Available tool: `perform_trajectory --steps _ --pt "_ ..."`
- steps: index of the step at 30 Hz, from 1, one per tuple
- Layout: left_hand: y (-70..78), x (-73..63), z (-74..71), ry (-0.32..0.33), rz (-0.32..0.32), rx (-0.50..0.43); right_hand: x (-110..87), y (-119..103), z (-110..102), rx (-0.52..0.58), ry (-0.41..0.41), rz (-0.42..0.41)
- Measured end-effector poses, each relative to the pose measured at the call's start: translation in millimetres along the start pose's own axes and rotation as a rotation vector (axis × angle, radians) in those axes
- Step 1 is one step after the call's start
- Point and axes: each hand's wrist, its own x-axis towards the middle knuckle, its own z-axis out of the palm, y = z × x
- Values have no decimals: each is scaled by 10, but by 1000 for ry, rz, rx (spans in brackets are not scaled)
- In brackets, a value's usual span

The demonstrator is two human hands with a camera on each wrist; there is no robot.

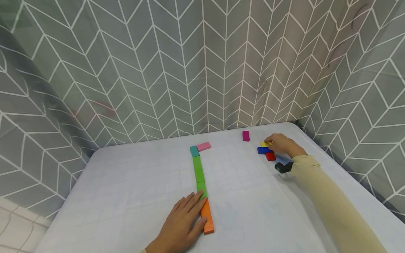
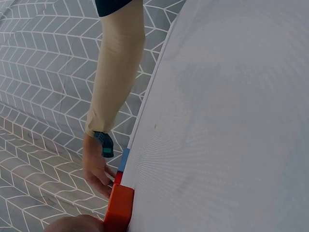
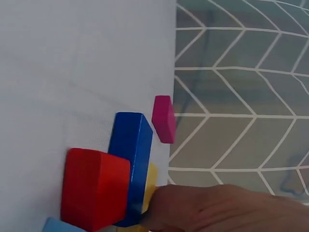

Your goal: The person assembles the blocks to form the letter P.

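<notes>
My left hand (image 1: 181, 223) rests with extended fingers on the row of blocks, fingertips over the lower green block (image 1: 201, 188) and thumb against the orange block (image 1: 207, 219). Beyond them the row continues with another green block (image 1: 198, 168) and a teal block (image 1: 194, 151); a pink block (image 1: 204, 146) sticks out to the right at its far end. At the right, my right hand (image 1: 284, 144) pinches a yellow block (image 1: 265, 144), partly hidden by the fingers. Beside it lie a blue block (image 3: 131, 159), a red block (image 3: 94, 186) and a light blue block (image 1: 283, 160).
A magenta block (image 1: 245, 136) lies alone near the far edge of the white table (image 1: 133, 196). Grey patterned curtains (image 1: 190, 70) hang behind and at both sides. A dark wrist strap (image 1: 283, 167) is on the right wrist.
</notes>
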Motion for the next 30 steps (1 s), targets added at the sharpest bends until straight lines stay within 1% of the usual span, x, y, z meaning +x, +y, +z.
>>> perform_trajectory --steps 1,5,7,11,15,19,23,26,30 --pt "0 0 1 2 2 0 -6 -4 -18 -9 -6 -7" --pt "-7 6 4 18 13 5 -3 -4 -57 -20 -18 27" --pt "-12 6 2 18 16 7 23 37 -33 -22 -7 49" --pt "-12 -2 -11 -5 3 6 62 80 52 -27 33 91" --pt "-12 -7 -9 -17 -1 1 57 18 71 -50 56 96" --pt "-9 -9 0 -19 -2 0 76 -70 67 -41 89 59" --pt "-4 -7 -3 -20 0 1 118 -194 67 15 134 10" --pt "-5 -5 -11 -16 5 3 171 -327 78 54 156 -25" --pt "-6 -4 -13 -11 5 1 282 -554 122 73 179 -83"
